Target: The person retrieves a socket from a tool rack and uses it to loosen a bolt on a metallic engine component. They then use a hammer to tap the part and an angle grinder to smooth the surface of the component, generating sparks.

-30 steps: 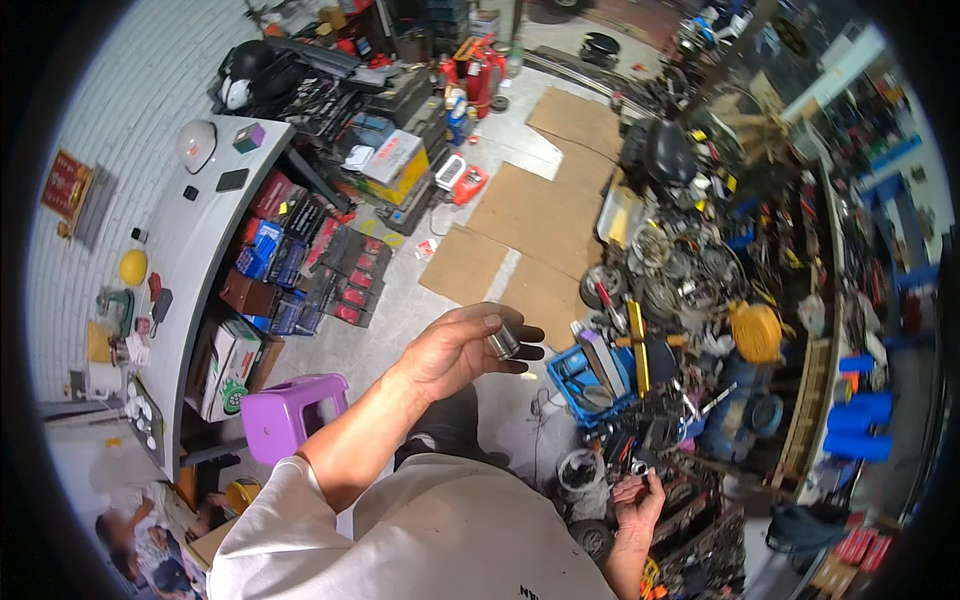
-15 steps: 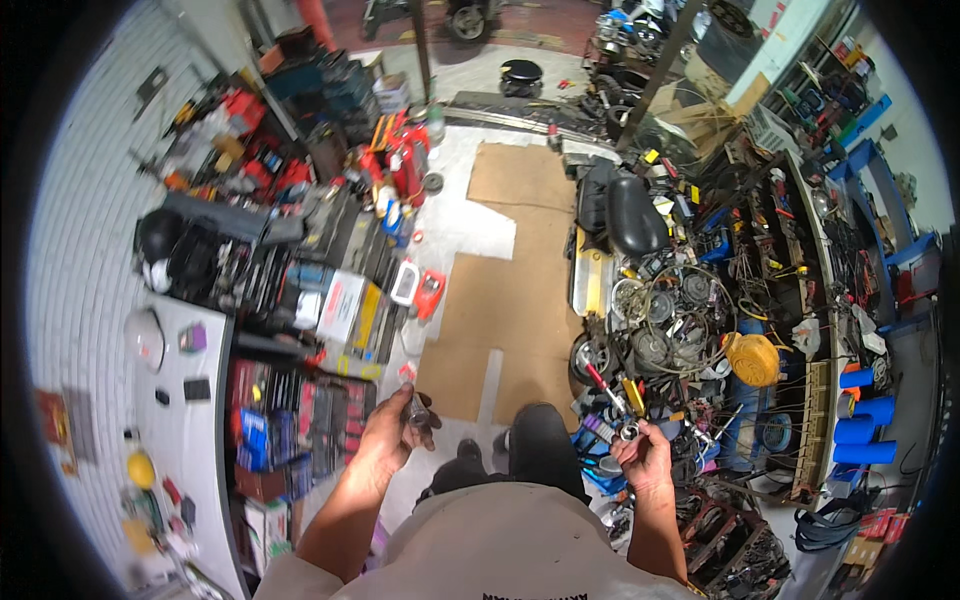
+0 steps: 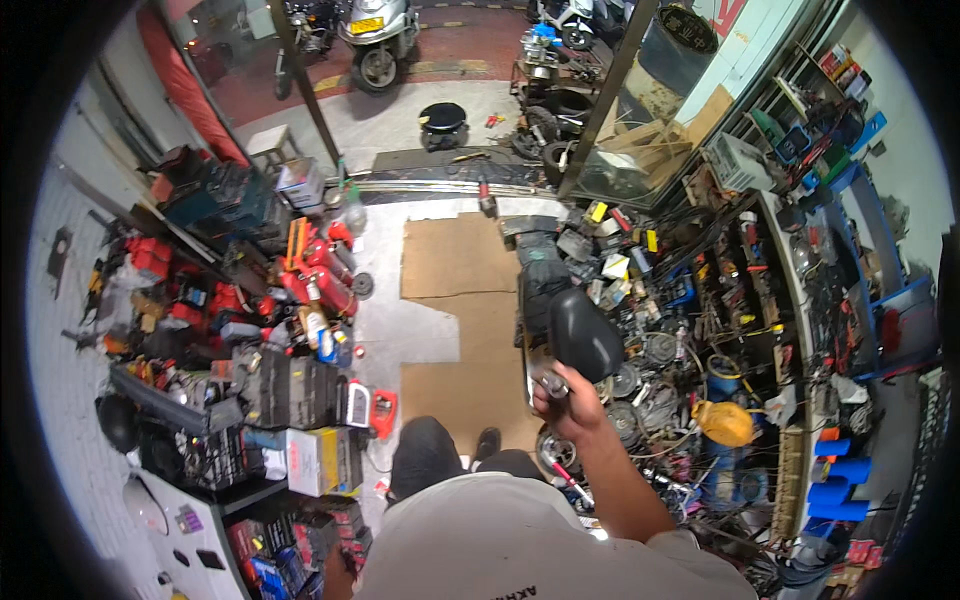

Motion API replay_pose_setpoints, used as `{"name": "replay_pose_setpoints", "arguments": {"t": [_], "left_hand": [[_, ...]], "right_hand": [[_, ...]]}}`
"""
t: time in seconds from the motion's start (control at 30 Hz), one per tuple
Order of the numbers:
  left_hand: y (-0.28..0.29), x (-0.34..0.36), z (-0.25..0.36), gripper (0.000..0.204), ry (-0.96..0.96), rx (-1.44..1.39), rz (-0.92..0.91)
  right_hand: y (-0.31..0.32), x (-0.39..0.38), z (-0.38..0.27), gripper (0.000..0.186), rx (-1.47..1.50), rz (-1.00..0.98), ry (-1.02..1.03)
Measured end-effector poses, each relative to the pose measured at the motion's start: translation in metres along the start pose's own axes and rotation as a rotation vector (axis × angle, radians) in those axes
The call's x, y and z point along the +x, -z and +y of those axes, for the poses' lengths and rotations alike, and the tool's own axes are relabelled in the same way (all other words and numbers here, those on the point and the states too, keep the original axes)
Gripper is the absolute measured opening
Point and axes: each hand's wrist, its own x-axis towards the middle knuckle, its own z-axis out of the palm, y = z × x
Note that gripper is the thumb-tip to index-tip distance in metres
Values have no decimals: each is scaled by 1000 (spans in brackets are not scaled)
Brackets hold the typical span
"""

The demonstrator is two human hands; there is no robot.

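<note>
My right hand [image 3: 577, 408] is held out ahead of my body, its fingers closed around a small shiny metal part [image 3: 553, 381], roundish at its end. Just beyond it lies a black motorcycle seat [image 3: 584, 335] on the heap of parts. My left hand [image 3: 340, 568] hangs low at my left side, beside the shelf of boxes [image 3: 300, 540]. It is dark and partly hidden by my shirt, so neither its fingers nor anything in them can be made out.
Brown cardboard [image 3: 470, 330] covers the floor ahead. Red bottles [image 3: 330, 285] and a red-and-white jug [image 3: 382, 412] stand along the left. Loose parts and a yellow container [image 3: 727, 424] crowd the right. A black round stool [image 3: 442, 120] and a scooter [image 3: 380, 45] stand beyond the doorway sill.
My view has shifted forward, showing more of the doorway. My right hand has come up and inward with the metal part. My left hand has dropped from in front of me to my side.
</note>
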Motion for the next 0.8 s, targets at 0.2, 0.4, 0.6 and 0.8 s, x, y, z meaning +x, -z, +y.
{"name": "replay_pose_setpoints", "arguments": {"t": [0.2, 0.4, 0.6, 0.8], "left_hand": [[-97, 35, 77, 24, -14, -222, 341], [-258, 147, 303, 24, 14, -213, -8], [-521, 86, 623, 24, -263, 121, -364], [-676, 147, 788, 13, -407, 415, -303]], "right_hand": [[-132, 171, -104, 40, 57, -39, -33], [-204, 317, -168, 51, 186, 3, 20], [-272, 433, -241, 46, 204, -55, 130], [-284, 592, -322, 44, 231, 118, 220]]}}
